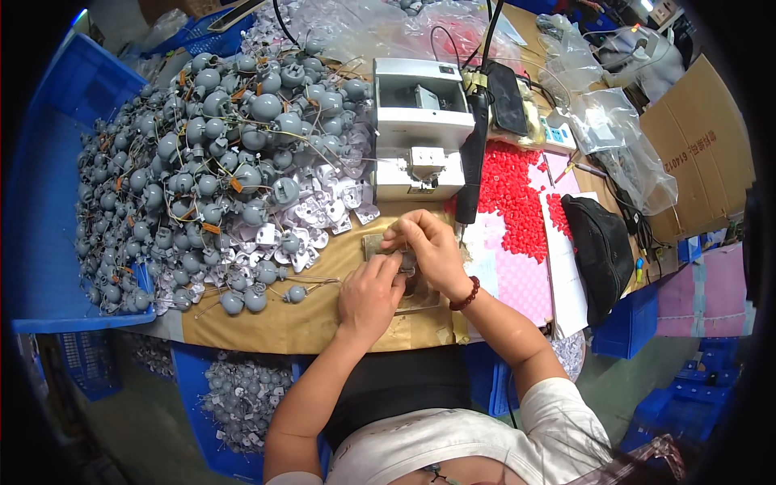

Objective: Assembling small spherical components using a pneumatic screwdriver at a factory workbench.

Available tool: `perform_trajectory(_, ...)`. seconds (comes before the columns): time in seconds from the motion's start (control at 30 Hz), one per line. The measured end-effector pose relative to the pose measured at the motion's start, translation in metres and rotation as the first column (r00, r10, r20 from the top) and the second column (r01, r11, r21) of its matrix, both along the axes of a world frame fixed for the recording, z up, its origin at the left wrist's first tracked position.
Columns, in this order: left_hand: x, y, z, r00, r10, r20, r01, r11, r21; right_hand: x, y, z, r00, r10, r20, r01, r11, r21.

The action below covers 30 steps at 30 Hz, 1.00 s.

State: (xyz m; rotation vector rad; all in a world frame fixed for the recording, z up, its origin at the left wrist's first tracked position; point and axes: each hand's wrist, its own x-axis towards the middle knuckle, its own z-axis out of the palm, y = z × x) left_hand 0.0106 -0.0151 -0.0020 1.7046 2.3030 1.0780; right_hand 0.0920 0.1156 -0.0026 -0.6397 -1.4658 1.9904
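My left hand and my right hand meet over a metal block at the table's front. Between their fingers is a small grey rounded part, mostly hidden by the hands. The left fingers are bent against it. Above it, the right thumb and index finger pinch together; what lies in that pinch is too small to make out. Just right of my right hand, the thin tip of an upright black electric screwdriver points down. Behind the hands stands a white machine with a small metal mechanism.
A big heap of grey ball-shaped parts with wires covers the left side, over white plastic pieces. Red small parts lie right, near a black pouch and a cardboard box. Blue bins stand at the left.
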Motion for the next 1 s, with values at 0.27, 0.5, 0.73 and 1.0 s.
perform_trajectory(0.27,0.0,-0.008,0.008,0.973,-0.01,0.23,0.008,1.0,0.009,0.003,0.012,-0.011,0.989,-0.096,-0.112,-0.013,0.699,-0.715)
perform_trajectory(0.5,-0.004,-0.06,0.04,0.976,-0.038,0.215,0.058,0.995,-0.086,0.013,-0.01,0.005,0.943,0.279,-0.181,-0.332,0.746,-0.578)
perform_trajectory(0.73,-0.054,-0.252,0.057,0.911,-0.282,0.3,0.366,0.219,-0.905,0.087,0.047,0.029,0.858,0.169,0.485,-0.356,0.877,0.324)
perform_trajectory(1.0,-0.076,-0.144,0.078,0.978,-0.178,-0.112,0.113,0.893,-0.436,0.135,0.136,-0.011,0.676,-0.656,0.337,-0.353,0.113,0.929)
